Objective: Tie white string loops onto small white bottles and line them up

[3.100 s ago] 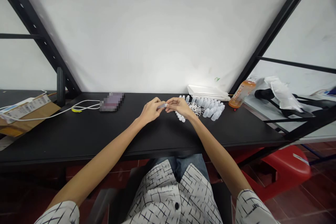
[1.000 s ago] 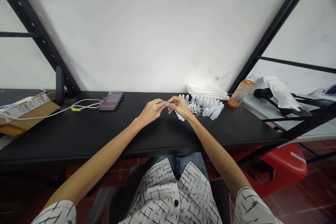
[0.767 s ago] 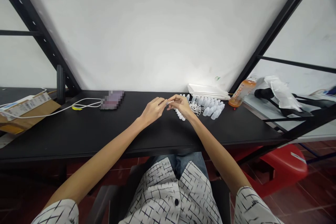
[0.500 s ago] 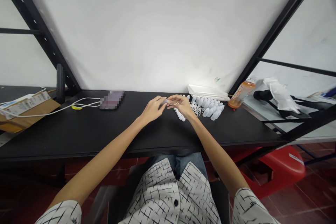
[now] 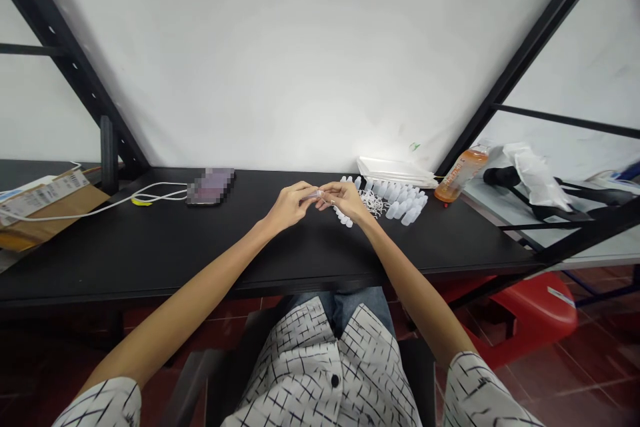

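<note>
My left hand is closed, its fingertips pinching a small translucent white plastic piece above the black table. Close against it, my right hand pinches a thin white cord at the end of that piece. Whether the cord passes through the piece is too small to tell. Just right of my right hand lies a pile of short, curly white cords. Rows of similar translucent white pieces lie around the pile. A few more small white pieces rest below my right hand.
A stack of clear plastic bags lies against the wall. To the right, a bottle of orange drink leans by the black frame. Leftward are a blurred-out phone, a white cable and a cardboard box. A red stool stands below.
My hands stay together at almost the same spot, fingertips slightly shifted. The cord, which arched over my right fingers, now lies lower and closer to the plastic piece. The view has shifted slightly.
</note>
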The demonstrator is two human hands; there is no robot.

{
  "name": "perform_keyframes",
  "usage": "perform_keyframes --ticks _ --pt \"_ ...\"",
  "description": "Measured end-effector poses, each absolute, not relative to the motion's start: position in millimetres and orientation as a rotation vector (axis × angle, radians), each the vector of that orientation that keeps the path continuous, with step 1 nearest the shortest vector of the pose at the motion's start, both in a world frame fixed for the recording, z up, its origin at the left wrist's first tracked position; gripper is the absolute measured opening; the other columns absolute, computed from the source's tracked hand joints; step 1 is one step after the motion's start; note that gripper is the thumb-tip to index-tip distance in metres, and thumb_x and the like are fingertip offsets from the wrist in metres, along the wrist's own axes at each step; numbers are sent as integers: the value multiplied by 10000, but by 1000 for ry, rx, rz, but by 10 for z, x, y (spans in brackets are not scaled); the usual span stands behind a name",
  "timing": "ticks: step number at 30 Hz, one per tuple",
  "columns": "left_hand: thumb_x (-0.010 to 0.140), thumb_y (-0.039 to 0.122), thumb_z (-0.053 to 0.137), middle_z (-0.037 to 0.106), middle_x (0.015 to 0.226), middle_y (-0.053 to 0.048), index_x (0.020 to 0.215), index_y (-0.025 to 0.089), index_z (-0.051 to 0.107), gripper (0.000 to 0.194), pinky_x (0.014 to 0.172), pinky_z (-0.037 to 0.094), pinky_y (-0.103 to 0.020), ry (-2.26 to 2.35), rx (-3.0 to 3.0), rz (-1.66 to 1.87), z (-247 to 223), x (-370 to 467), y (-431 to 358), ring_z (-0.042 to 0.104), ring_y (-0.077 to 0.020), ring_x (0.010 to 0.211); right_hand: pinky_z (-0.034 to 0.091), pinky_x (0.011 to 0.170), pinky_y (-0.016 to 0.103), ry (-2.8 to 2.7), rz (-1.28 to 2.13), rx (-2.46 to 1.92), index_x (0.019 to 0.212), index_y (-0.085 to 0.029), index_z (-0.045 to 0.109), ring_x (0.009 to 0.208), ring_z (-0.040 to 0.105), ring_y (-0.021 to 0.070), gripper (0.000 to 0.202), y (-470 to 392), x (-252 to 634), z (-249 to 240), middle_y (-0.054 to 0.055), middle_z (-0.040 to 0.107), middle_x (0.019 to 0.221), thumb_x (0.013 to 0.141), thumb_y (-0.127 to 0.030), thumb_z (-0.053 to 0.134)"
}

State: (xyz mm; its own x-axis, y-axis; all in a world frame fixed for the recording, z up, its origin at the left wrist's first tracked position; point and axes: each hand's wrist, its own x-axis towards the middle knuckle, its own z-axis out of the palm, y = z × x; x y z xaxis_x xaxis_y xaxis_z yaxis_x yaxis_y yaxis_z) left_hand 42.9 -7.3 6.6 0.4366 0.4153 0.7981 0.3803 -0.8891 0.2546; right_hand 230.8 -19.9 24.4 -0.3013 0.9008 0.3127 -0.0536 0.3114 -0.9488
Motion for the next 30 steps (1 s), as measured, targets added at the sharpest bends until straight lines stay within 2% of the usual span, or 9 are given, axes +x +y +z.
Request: perform_keyframes --ticks 9,18,24,30 --pt "956 143 491 707 972 -98 1040 165 704 230 735 565 -296 691 2845 1540 44 422 -89 678 -173 841 618 726 375 -1530 1250 -811 794 -145 677 688 711 186 392 -236 2311 265 30 706 705 606 -428 872" --pt "959 88 392 704 1009 -117 1106 158 671 323 853 578 -369 669 3075 1535 54 438 -140 684 -201 921 625 747 352 -1515 1312 -774 804 -142 723 720 712 172 358 -259 2393 324 28 721 721 619 -412 869" --pt "977 167 474 705 1026 -109 1085 150 666 221 783 568 -283 793 2910 1622 92 503 -155 687 -176 896 629 728 349 -1487 1241 -806 829 -138 733 696 712 174 365 -259 2396 374 33 717 711 637 -422 859" --pt "972 244 519 718 985 -115 1092 131 672 225 737 547 -286 831 2732 1625 67 500 -132 682 -178 826 628 701 352 -1512 1242 -806 864 -128 728 676 699 171 406 -289 2372 400 39 713 717 648 -452 844"
